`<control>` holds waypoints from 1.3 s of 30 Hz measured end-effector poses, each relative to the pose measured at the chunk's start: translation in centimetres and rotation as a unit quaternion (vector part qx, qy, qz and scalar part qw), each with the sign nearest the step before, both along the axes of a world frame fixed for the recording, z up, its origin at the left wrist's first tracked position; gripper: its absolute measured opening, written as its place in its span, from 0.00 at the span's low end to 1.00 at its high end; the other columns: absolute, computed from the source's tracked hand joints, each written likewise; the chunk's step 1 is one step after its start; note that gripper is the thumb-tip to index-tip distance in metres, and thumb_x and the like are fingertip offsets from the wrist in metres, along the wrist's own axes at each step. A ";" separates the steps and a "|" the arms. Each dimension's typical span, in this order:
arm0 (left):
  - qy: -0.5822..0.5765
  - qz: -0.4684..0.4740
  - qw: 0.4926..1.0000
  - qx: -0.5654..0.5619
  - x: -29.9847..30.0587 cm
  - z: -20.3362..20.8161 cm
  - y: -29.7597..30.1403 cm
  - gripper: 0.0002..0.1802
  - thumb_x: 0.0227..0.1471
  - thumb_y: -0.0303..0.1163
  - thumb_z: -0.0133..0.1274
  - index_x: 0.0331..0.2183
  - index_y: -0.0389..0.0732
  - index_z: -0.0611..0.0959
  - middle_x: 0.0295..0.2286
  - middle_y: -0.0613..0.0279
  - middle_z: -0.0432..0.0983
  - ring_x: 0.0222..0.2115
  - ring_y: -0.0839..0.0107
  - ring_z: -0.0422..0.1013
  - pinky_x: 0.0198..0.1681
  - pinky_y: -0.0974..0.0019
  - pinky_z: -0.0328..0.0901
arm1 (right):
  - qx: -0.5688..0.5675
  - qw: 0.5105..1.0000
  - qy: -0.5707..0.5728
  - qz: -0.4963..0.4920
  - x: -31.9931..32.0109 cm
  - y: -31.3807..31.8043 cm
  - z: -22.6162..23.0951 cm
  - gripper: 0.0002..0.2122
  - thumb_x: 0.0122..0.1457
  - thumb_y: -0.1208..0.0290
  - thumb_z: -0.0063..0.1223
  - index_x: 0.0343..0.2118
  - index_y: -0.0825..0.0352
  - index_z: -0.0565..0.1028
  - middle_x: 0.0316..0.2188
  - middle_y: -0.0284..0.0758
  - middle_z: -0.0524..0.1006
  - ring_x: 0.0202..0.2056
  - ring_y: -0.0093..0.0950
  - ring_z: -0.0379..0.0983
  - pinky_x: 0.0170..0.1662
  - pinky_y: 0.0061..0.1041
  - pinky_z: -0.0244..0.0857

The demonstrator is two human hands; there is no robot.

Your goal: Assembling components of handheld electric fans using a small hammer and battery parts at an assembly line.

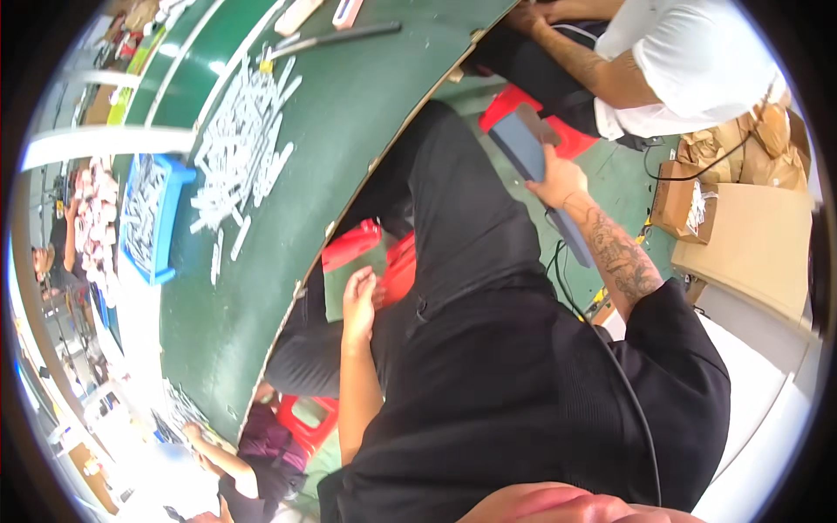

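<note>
My right hand [559, 180] is out to the right, fingers closed round the edge of a long, flat blue-grey piece [520, 145], possibly a panel or a shallow tray. Its lower end [573, 239] shows past my wrist, and its upper end lies over a red stool [571, 139]. My left hand [359, 298] hangs beside my thigh, fingers loosely bent and slightly apart, with nothing visible in it. Behind that hand are red stool parts [351, 245]. A green table [288, 209] runs along my left, bearing a heap of white strips [240, 144].
A blue basket [155, 266] of similar strips stands at the table's far side. A dark bar-like tool [340, 37] lies near the heap. A co-worker in white [697, 65] sits at upper right, others at lower left. Cartons [750, 244] stand right; a black cable [629, 383] crosses my shirt.
</note>
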State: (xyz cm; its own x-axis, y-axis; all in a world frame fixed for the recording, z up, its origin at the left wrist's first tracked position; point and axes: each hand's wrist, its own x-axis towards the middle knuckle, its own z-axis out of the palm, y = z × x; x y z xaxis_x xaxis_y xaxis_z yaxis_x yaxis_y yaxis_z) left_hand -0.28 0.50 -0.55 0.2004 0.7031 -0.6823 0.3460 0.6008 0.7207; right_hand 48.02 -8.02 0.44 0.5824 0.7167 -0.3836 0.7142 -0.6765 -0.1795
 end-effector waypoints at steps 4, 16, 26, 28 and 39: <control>0.013 -0.002 1.000 -0.003 -1.4 -0.2 -0.4 0.22 0.70 0.44 0.57 0.60 0.47 0.79 0.47 0.63 0.83 0.40 0.72 0.79 0.42 0.64 0.73 | 0.009 1.000 0.004 0.021 -1.2 0.1 -1.2 0.40 0.51 0.50 0.75 0.61 0.66 0.65 0.41 0.51 0.85 0.44 0.52 0.84 0.48 0.50 0.78; -0.014 -0.002 0.999 0.031 -0.7 -0.4 -0.3 0.22 0.71 0.42 0.55 0.60 0.43 0.78 0.47 0.58 0.84 0.41 0.69 0.80 0.44 0.60 0.73 | -0.006 1.000 0.007 0.000 -1.2 -0.7 0.4 0.38 0.50 0.52 0.74 0.59 0.66 0.68 0.43 0.48 0.85 0.46 0.48 0.85 0.48 0.47 0.80; 0.008 -0.050 0.998 0.031 -1.2 -1.6 0.8 0.23 0.70 0.45 0.55 0.59 0.44 0.78 0.48 0.55 0.82 0.40 0.66 0.80 0.42 0.61 0.74 | 0.044 0.999 0.002 0.008 -1.9 -1.0 1.5 0.36 0.49 0.51 0.74 0.57 0.66 0.69 0.38 0.47 0.85 0.43 0.49 0.85 0.46 0.47 0.79; 0.031 -0.085 0.995 0.047 0.0 -0.4 0.5 0.21 0.69 0.43 0.57 0.57 0.43 0.80 0.45 0.58 0.83 0.38 0.68 0.79 0.40 0.64 0.74 | 0.044 0.999 0.013 0.018 -2.2 -1.0 1.8 0.36 0.50 0.51 0.73 0.56 0.66 0.69 0.38 0.47 0.85 0.42 0.49 0.85 0.45 0.48 0.79; -0.223 -0.678 0.535 0.451 31.8 39.1 -6.3 0.46 0.53 0.30 0.56 0.70 0.27 0.63 0.21 0.48 0.77 0.23 0.52 0.77 0.31 0.55 0.72 | 0.308 0.948 -0.010 0.083 -0.4 -5.3 -2.0 0.35 0.52 0.52 0.70 0.61 0.66 0.75 0.44 0.45 0.87 0.43 0.49 0.85 0.44 0.47 0.79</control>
